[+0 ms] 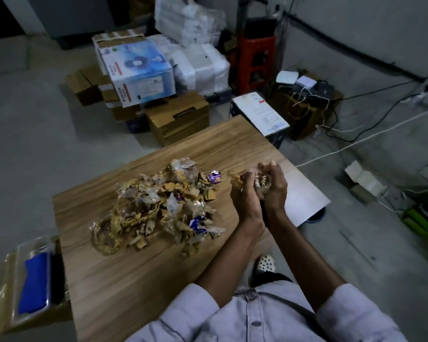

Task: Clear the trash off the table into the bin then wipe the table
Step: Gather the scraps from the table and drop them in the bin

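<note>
Scraps (258, 182) are clasped between the curled fingers of the left hand (244, 196) and right hand (276, 191). The trash pile (158, 206) is seen just beside them.

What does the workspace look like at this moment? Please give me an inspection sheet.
Surface: wooden table, a white sheet at its right edge.
Job's things: trash pile of cardboard scraps and wrappers mid-table; no bin clearly seen.
Clutter: blue packet on a box left of the table.
Hands: left hand and right hand, fingers curled, cup a handful of scraps.
Cables: white cable across the floor, right.
Surroundings: cardboard boxes, red stool behind.
</note>
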